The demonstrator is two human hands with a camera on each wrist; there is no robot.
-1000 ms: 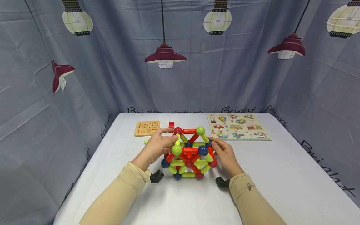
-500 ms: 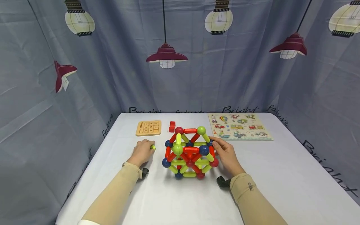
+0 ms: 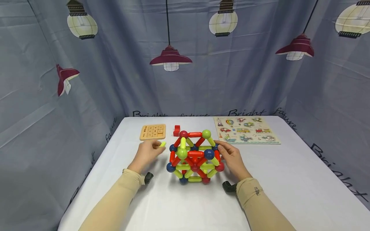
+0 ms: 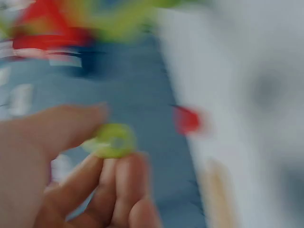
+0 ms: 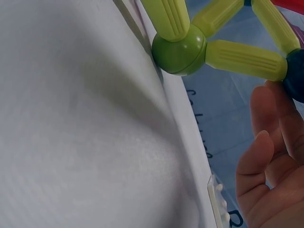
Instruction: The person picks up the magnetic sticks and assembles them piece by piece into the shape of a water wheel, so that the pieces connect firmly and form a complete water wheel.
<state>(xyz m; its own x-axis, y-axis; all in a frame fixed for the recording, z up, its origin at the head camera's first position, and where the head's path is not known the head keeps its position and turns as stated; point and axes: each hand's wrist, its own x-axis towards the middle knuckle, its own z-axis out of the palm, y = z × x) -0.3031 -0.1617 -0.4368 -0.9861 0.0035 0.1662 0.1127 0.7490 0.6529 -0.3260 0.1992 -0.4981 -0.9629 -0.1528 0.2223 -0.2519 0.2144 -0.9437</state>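
Observation:
A ball-and-stick structure [image 3: 195, 168] of red and yellow-green sticks with blue, red and green balls stands mid-table. To its left, my left hand [image 3: 146, 154] pinches a short yellow-green magnetic stick [image 3: 162, 144] between thumb and fingers. The stick's round end faces the camera in the left wrist view, which is blurred. On the structure's right side, my right hand [image 3: 233, 160] holds it at a blue ball [image 3: 215, 147]. The right wrist view shows fingertips [image 5: 275, 86] against that ball, with a green ball [image 5: 179, 51] and yellow-green sticks nearby.
A wooden number puzzle [image 3: 153, 132] lies at the back left, just beyond my left hand. A small red block [image 3: 176, 130] stands behind the structure. A picture puzzle board [image 3: 246, 130] lies at the back right of the white table [image 3: 289, 179].
My left hand has let go of the structure, moved left to the table and picked up a yellow-green stick. It now lifts slightly with it. My right hand keeps its place.

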